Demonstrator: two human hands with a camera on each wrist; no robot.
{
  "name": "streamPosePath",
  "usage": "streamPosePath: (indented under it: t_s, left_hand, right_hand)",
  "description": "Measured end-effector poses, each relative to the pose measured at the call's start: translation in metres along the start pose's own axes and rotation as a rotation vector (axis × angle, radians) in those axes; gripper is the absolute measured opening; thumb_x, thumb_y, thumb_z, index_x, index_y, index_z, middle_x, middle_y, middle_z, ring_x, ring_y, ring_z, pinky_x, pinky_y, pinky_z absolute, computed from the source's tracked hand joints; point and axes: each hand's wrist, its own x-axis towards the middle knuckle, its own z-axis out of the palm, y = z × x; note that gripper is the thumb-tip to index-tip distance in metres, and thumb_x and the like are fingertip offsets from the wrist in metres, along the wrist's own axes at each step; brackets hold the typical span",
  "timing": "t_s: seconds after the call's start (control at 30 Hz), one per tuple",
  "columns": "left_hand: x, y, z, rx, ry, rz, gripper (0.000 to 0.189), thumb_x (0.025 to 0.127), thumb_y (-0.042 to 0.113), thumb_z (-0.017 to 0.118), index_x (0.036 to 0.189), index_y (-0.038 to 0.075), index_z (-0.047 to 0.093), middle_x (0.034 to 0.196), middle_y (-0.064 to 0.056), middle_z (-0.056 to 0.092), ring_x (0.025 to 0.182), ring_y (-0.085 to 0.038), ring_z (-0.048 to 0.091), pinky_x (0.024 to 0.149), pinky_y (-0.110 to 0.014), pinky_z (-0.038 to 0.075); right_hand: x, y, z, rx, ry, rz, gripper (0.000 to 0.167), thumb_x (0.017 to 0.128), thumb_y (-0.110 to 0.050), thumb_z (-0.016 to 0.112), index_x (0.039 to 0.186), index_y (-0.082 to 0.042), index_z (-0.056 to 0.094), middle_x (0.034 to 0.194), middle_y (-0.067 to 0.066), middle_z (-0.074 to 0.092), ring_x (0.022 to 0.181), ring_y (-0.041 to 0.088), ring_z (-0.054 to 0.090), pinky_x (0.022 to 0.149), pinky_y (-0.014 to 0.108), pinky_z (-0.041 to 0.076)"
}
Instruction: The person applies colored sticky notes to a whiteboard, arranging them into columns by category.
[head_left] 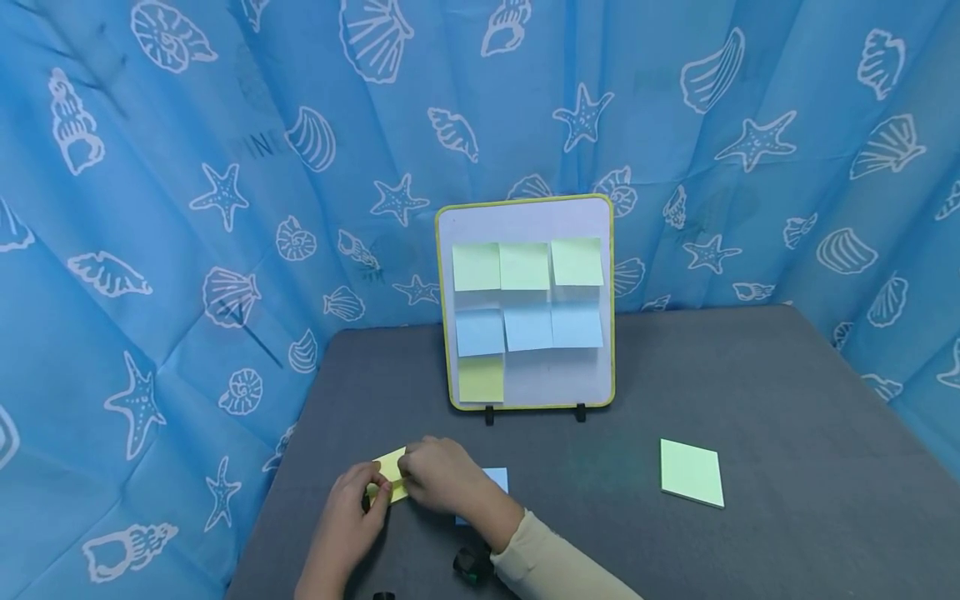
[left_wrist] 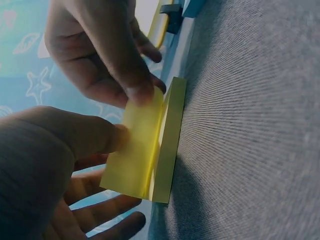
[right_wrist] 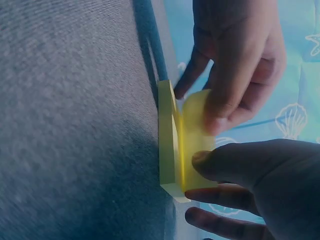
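A yellow sticky note pad lies on the grey table, and its top sheet, a yellow sticky note, is bent up from it. My left hand pinches one end of that sheet, thumb on its face and fingers behind. At the other end my right hand pinches the same sheet between thumb and fingers. In the right wrist view the raised note stands away from the pad along a fold, still joined at one edge. A blue sticky note pad is partly hidden under my right wrist.
Behind my hands stands a yellow-edged whiteboard on black feet, with rows of green and blue notes and one yellow note at lower left. A green sticky note pad lies to the right. A small black object is near my right forearm.
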Motion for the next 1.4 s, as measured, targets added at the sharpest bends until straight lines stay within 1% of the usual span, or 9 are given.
streamPosePath:
  t_s: [0.17,0.3,0.43,0.6,0.67,0.83,1.07,1.23,1.4]
  left_hand:
    - [0.000,0.000,0.002,-0.019,0.041,-0.001,0.012,0.102,0.015,0.073,0.090,0.016,0.071,0.132,-0.017,0.069,0.126,-0.041,0.064,0.102,-0.060,0.053]
    - [-0.001,-0.001,0.002,-0.025,0.119,0.025,0.002,0.099,0.012,0.076,0.099,0.011,0.074,0.127,-0.016,0.069,0.120,-0.039,0.064,0.098,-0.058,0.053]
    - [-0.004,0.001,0.001,-0.017,0.218,0.054,0.018,0.094,0.006,0.080,0.110,0.003,0.074,0.116,-0.014,0.066,0.109,-0.035,0.064,0.094,-0.055,0.053]
    - [-0.009,0.004,0.001,0.010,0.286,0.075,0.019,0.089,0.004,0.084,0.105,0.003,0.074,0.107,-0.011,0.063,0.099,-0.029,0.062,0.088,-0.050,0.053]
    - [-0.011,0.005,0.001,0.018,0.301,0.071,0.019,0.087,0.004,0.085,0.102,0.005,0.074,0.107,-0.009,0.061,0.099,-0.028,0.061,0.090,-0.049,0.051]
    - [-0.017,0.008,0.002,0.029,0.313,0.053,0.019,0.088,0.005,0.086,0.102,0.007,0.073,0.112,-0.007,0.057,0.104,-0.024,0.056,0.103,-0.047,0.048]
    - [-0.019,0.013,0.004,0.051,0.369,0.049,0.022,0.085,0.006,0.088,0.101,0.008,0.073,0.112,-0.008,0.048,0.089,-0.017,0.049,0.080,-0.040,0.047]
    - [-0.021,0.014,0.005,0.074,0.316,0.046,0.022,0.086,0.008,0.088,0.103,0.011,0.075,0.106,-0.003,0.053,0.090,-0.017,0.053,0.080,-0.038,0.050]
    - [-0.021,0.014,0.007,0.076,0.287,0.050,0.024,0.084,0.010,0.090,0.105,0.012,0.079,0.105,-0.004,0.062,0.089,-0.019,0.060,0.078,-0.041,0.053]
  right_hand:
    - [0.001,-0.001,0.004,-0.048,0.031,0.012,0.009,0.100,-0.026,0.073,0.092,-0.024,0.077,0.081,-0.010,0.067,0.067,0.007,0.050,0.058,0.025,0.035]
    - [0.001,-0.003,0.002,-0.066,0.066,0.019,0.011,0.102,-0.026,0.070,0.094,-0.024,0.078,0.080,-0.011,0.067,0.065,0.006,0.050,0.059,0.026,0.035]
    - [0.001,-0.004,0.002,-0.066,0.080,0.033,0.013,0.104,-0.028,0.068,0.096,-0.024,0.077,0.078,-0.011,0.066,0.065,0.006,0.051,0.063,0.028,0.039]
    - [0.000,-0.004,0.001,-0.080,0.102,0.043,0.016,0.104,-0.029,0.066,0.092,-0.025,0.075,0.074,-0.012,0.064,0.063,0.007,0.051,0.065,0.031,0.040]
    - [0.000,-0.004,0.000,-0.083,0.107,0.046,0.016,0.104,-0.028,0.066,0.091,-0.026,0.075,0.073,-0.013,0.063,0.063,0.006,0.052,0.066,0.030,0.040]
    - [-0.001,-0.005,-0.003,-0.067,0.106,0.053,0.014,0.103,-0.027,0.068,0.091,-0.026,0.075,0.072,-0.014,0.063,0.062,0.004,0.051,0.066,0.029,0.040]
    - [-0.001,-0.004,-0.005,-0.054,0.098,0.062,0.015,0.103,-0.028,0.068,0.090,-0.026,0.073,0.071,-0.014,0.060,0.061,0.004,0.048,0.066,0.029,0.039]
    - [-0.001,-0.003,-0.005,-0.051,0.095,0.071,0.015,0.104,-0.029,0.068,0.089,-0.026,0.072,0.071,-0.014,0.059,0.061,0.004,0.048,0.065,0.029,0.038]
    - [-0.001,-0.002,-0.004,-0.062,0.101,0.073,0.014,0.103,-0.030,0.068,0.090,-0.027,0.072,0.073,-0.014,0.059,0.061,0.004,0.049,0.064,0.029,0.038]
